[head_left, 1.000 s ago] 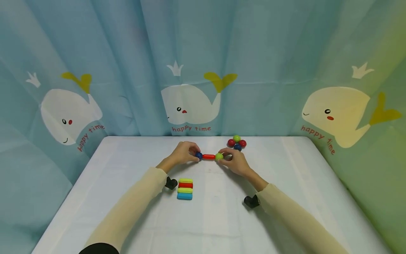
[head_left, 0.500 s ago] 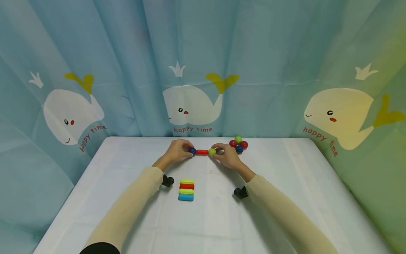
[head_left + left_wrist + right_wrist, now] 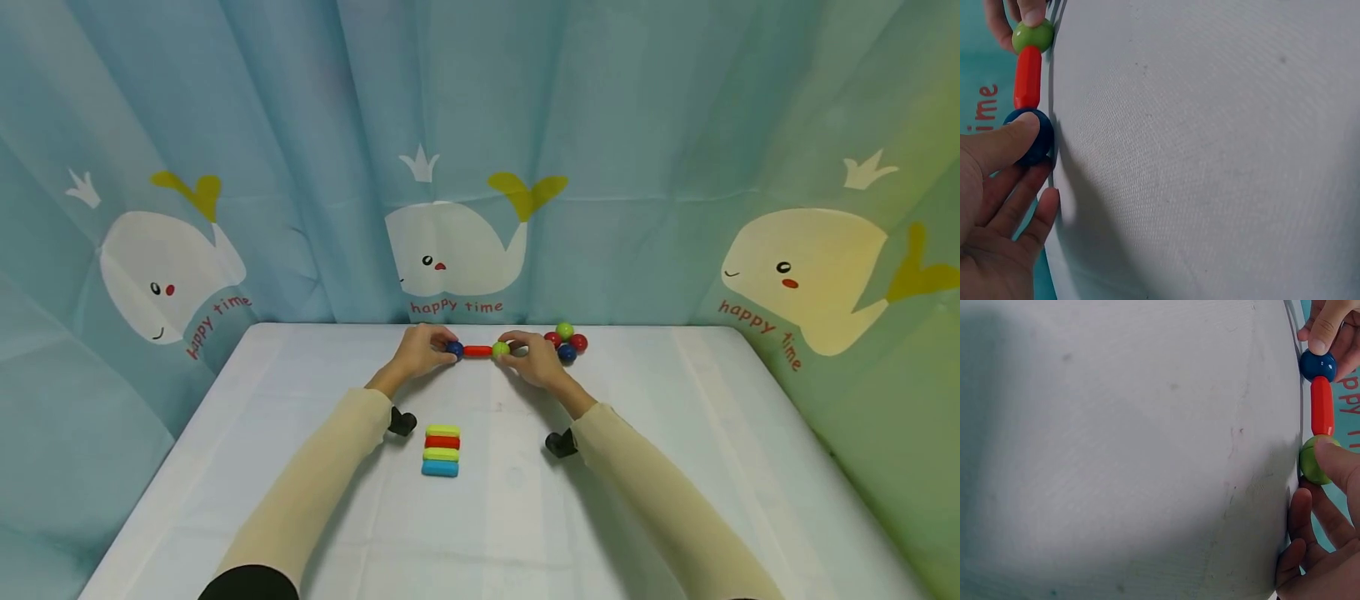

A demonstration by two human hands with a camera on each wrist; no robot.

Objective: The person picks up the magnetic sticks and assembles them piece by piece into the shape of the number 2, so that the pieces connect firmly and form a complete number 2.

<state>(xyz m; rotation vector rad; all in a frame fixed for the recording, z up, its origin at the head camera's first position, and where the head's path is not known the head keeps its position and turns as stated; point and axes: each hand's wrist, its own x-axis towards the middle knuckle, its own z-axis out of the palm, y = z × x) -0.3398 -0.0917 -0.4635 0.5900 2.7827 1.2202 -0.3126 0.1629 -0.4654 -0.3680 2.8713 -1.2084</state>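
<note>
Near the table's far edge, a red rod (image 3: pixel 477 351) joins a blue ball (image 3: pixel 454 351) on its left to a green ball (image 3: pixel 500 350) on its right. My left hand (image 3: pixel 420 350) pinches the blue ball between thumb and fingers. On the other end, my right hand (image 3: pixel 537 360) pinches the green ball the same way. The left wrist view shows the thumb across the blue ball (image 3: pixel 1044 140), with the red rod (image 3: pixel 1028 78) running straight to the green ball. In the right wrist view the thumb covers part of the green ball (image 3: pixel 1311 464).
Just right of my right hand lies a cluster with a green ball (image 3: pixel 565 332), a blue ball (image 3: pixel 567 354) and two red balls (image 3: pixel 578 342). Several coloured rods (image 3: pixel 442 451) lie side by side nearer me. A whale-print curtain (image 3: pixel 622 250) hangs behind the white table (image 3: pixel 495 517).
Both hands have carried the joined balls and rod leftward and farther back, towards the table's far edge. Their grip looks the same. The rods and the ball cluster stay in place.
</note>
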